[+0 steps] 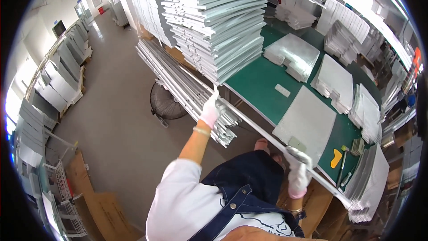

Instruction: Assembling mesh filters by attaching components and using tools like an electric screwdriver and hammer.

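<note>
A long thin silvery metal strip (258,128) slants across in front of me, from beside the tall stack down to the right. My left hand (210,108), in a white glove, is closed around its far end, just below the stack's corner. Farther down, my right hand (298,172), also gloved, has its fingers wrapped around the strip beside the table edge. Left of and beneath my left hand lies a bundle of similar metal strips (174,82). A perforated pale panel (307,122) lies flat on the green table (254,91), with a small greenish plate (296,143) on it.
A tall stack of white panels (218,27) rises at the table's left end. Smaller panel piles (294,53) cover its far side. A hammer (343,163) and yellow tool (336,158) lie right. A black floor fan (167,100) stands below; cardboard (104,209) lies left.
</note>
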Motion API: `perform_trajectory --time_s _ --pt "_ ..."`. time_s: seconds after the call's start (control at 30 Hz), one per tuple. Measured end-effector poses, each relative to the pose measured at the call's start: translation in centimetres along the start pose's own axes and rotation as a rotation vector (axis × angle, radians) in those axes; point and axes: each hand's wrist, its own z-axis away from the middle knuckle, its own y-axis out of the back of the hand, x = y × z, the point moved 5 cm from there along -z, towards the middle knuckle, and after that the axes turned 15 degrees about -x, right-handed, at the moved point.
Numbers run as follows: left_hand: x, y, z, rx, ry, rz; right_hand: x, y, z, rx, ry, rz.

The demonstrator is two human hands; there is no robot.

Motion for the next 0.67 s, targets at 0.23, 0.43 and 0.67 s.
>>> perform_trajectory --time_s 0.23,0.43,0.67 --pt "-6.7 -12.8 3.3 -0.302 0.099 0.344 -3.8 12.1 0.5 0.433 0.175 -0.211" --pt "-2.5 -12.9 9.8 -0.742 -0.540 -1.229 -6.3 15.0 4.7 0.779 0.223 0.052" --pt "3.3 -7.3 7.7 -0.609 -0.437 -1.486 -3.2 16.8 6.6 0.495 -0.483 -0.209"
